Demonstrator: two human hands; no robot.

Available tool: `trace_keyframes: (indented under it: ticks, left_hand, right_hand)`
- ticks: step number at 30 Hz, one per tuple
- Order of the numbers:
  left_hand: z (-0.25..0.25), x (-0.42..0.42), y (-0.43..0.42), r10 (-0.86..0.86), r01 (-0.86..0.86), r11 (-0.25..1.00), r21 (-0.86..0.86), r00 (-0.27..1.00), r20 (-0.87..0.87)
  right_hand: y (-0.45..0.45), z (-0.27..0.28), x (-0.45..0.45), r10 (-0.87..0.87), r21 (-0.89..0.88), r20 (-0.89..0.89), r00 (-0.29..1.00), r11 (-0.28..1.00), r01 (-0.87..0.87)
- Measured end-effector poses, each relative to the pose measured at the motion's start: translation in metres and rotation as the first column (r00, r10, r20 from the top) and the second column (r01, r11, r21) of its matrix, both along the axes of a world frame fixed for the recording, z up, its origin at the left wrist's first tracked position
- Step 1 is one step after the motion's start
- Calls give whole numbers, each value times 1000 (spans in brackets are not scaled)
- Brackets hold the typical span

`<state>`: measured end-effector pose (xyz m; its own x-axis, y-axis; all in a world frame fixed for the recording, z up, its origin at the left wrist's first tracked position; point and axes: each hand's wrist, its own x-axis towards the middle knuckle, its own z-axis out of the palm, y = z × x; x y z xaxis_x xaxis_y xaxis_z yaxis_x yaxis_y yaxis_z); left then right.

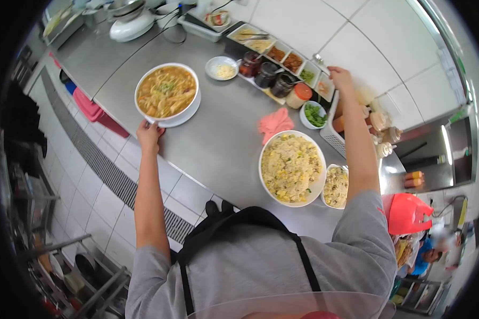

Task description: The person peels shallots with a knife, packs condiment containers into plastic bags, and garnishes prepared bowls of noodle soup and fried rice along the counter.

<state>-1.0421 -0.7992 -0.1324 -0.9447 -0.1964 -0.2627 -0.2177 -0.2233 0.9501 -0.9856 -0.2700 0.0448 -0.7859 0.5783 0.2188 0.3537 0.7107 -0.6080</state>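
Note:
A big white bowl of noodle soup (166, 91) with chopped green on top stands on a white plate (189, 118). My left hand (150, 137) grips the near rim of that plate, thumb at the edge. Stretched to the wall side, my right hand (341, 80) is at the end of a row of condiment tubs (292, 61), its fingers bent together. A small metal utensil (318, 59) shows close to those fingertips; whether they hold it is unclear. Chopped green onion (307, 76) and an orange-pink topping (323, 86) fill the nearest tubs.
A large bowl of fried rice (291, 169) and a smaller one (335, 186) stand at the counter's right. Nearby are a pink cloth (275, 124), a bowl of green herbs (314, 115), a jar with a red lid (299, 95) and a small plate of minced garlic (222, 68).

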Motion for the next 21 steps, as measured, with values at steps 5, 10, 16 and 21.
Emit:
trace_keyframes:
  ticks: [5, 10, 16, 21]
  left_hand:
    - [3, 21, 18, -120, 121, 992, -32, 992, 35]
    - [10, 43, 45, -195, 199, 980, -26, 975, 109]
    - [18, 62, 89, -373, 375, 927, 3, 921, 112]
    - [27, 69, 118, -438, 440, 898, 14, 892, 112]
  right_hand:
    - [26, -42, -3, -30, 579, 391, 920, 785, -221]
    - [1, -63, -26, -64, 545, 437, 897, 812, -207]
    - [73, -113, -58, 101, 544, 487, 868, 742, -391]
    - [38, -66, -16, -40, -402, 236, 971, 906, 135]
